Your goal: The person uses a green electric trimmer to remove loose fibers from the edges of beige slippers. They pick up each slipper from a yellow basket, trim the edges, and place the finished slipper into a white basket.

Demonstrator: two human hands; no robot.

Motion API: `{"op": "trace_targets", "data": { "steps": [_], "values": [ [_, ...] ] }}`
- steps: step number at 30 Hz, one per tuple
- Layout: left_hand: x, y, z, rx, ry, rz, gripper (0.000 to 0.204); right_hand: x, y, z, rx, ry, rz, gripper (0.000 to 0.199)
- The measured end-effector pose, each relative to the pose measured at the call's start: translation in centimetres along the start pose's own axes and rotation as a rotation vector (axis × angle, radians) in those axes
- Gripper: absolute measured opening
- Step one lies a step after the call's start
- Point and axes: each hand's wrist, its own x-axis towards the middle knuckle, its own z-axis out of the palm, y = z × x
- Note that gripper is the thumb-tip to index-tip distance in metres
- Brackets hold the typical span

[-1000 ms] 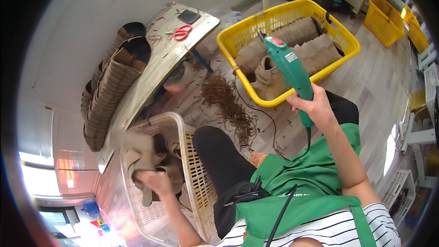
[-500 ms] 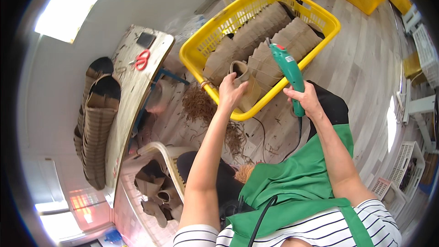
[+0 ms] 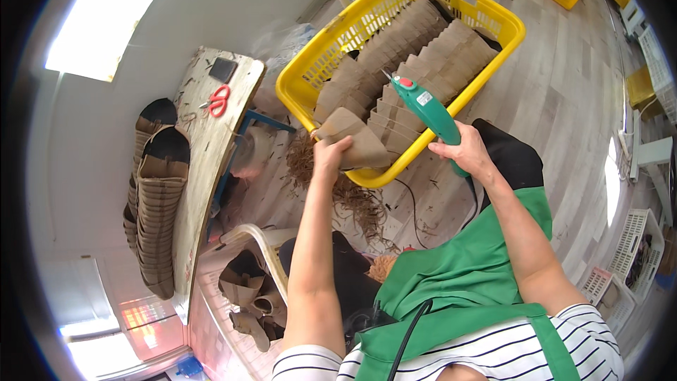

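My left hand (image 3: 330, 155) grips a tan shoe upper (image 3: 358, 139) by its near edge. The piece lies flattened over the near left corner of the yellow basket (image 3: 509, 53). My right hand (image 3: 468, 151) is wrapped round green corded electric scissors (image 3: 431, 114). Their small metal tips point up and left, above the basket and apart from the held upper. Inside the basket, taupe shoe uppers lie nested in two long rows: a left stack (image 3: 398, 37) and a right stack (image 3: 444, 62).
To the left, a worktable (image 3: 204, 130) carries red-handled scissors (image 3: 219, 101) and a dark flat block (image 3: 223, 69). More nested uppers (image 3: 156, 219) line its far edge. Trimmings (image 3: 360, 204) litter the floor below the basket. Loose uppers (image 3: 247, 289) fill a pale crate at lower left.
My left hand has moved left and slightly down, and the upper it holds now lies turned flat. The electric scissors have tilted further left, their tips shifting left.
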Motion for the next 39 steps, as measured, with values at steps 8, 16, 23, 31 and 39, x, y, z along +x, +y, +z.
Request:
{"op": "trace_targets", "data": {
  "steps": [8,16,23,31,39],
  "values": [
    [-12.5,3.7,-17.8,-0.781,0.155,0.062,0.032,-4.5,-2.2,4.0,-0.352,-0.126,-0.595,0.027],
    [-20.8,6.3,-22.3,-0.878,0.21,0.112,0.037,-7.4,-5.0,7.1,-0.457,-0.188,-0.822,0.027],
    [-21.2,5.3,-22.0,-0.955,0.204,0.079,0.035,-8.6,-6.3,7.3,-0.496,-0.177,-0.86,0.026],
    [-21.2,5.1,-20.4,-1.033,0.072,0.07,0.035,-9.6,-7.8,7.0,-0.499,-0.201,-0.92,0.026],
    [-23.7,5.7,-17.1,-1.026,0.198,0.19,0.048,-11.5,-8.8,8.0,-0.441,-0.222,-0.89,0.026]
  ]
}}
